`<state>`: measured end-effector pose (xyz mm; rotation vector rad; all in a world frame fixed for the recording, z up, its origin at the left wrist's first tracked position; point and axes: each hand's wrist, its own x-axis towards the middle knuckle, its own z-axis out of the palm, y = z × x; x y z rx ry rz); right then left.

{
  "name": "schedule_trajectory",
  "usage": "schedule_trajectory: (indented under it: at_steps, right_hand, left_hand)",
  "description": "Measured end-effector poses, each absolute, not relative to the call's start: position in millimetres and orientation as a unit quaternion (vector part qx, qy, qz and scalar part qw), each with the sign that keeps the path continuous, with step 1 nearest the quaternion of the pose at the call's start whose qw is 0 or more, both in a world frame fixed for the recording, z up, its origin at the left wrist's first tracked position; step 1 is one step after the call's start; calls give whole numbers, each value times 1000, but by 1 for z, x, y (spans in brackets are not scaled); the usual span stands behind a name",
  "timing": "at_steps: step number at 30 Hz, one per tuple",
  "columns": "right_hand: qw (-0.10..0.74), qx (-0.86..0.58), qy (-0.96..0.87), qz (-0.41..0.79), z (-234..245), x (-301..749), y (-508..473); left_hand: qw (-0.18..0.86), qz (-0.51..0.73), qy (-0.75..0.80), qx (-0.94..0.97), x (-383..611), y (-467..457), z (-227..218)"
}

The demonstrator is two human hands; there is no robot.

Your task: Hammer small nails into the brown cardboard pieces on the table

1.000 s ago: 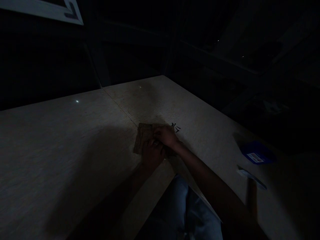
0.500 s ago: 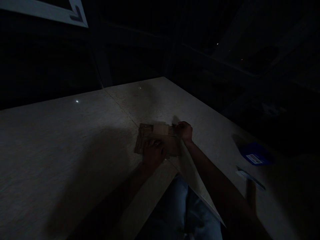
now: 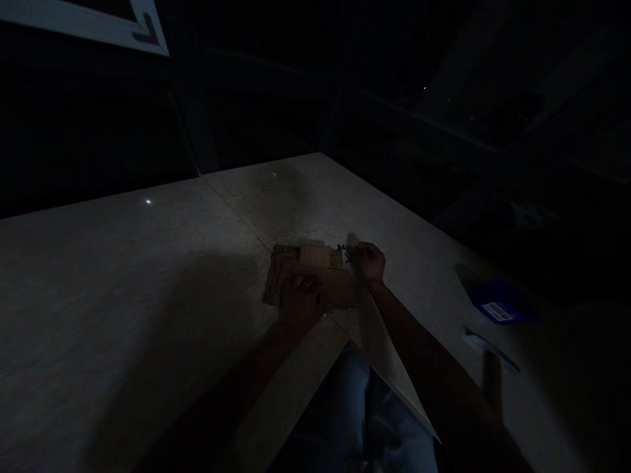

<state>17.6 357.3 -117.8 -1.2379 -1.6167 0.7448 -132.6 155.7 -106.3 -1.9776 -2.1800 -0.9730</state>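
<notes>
The scene is very dark. A flat brown wooden piece (image 3: 300, 272) with cut-out slots lies on the pale table (image 3: 148, 289) near its inner corner. My left hand (image 3: 300, 305) rests on the piece's near edge, fingers curled down on it. My right hand (image 3: 369, 261) is just right of the piece, fingers pinched together beside a few small dark nails or screws (image 3: 344, 251). Whether the fingers hold one I cannot make out.
A blue box with a white label (image 3: 497, 306) lies on the table at the right. Nearer me is a hammer-like tool (image 3: 490, 368) with a pale head and wooden handle. A white frame (image 3: 123, 29) shows at top left.
My right hand left the top of the wooden piece and moved right to the small dark fasteners, uncovering the piece's lighter part. The left hand stayed in place.
</notes>
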Motion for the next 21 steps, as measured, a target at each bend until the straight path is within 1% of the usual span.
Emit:
schedule_trajectory:
  at_steps: [6,9,12,14,17,19,21]
  right_hand:
    - [495,-492,-643,315,-111,17,327]
    - [496,-464,-640,358,-111,14,296]
    - [522,-476,-577,410,-113,10,261]
    - [526,-482,-529,460,-115,10,243]
    - [519,-467,-491,522,-119,13,229]
    - [509,-465,-484,539,-120,17,228]
    - [503,-470,-476,547,-120,21,230]
  left_hand:
    - [11,-312,-706,-636,-132,157,-103]
    - [6,-309,-708,-635,-132,156,-102]
    - [-6,-327,-707,-627,-132,156,-101]
    - [-34,-351,-706,-615,-135,159,-100]
    - [-142,-406,-709,-559,-146,169,-93]
    - [-199,-439,-707,-518,-161,176,-85]
    - [-191,-474,-708,-488,-180,182,-77]
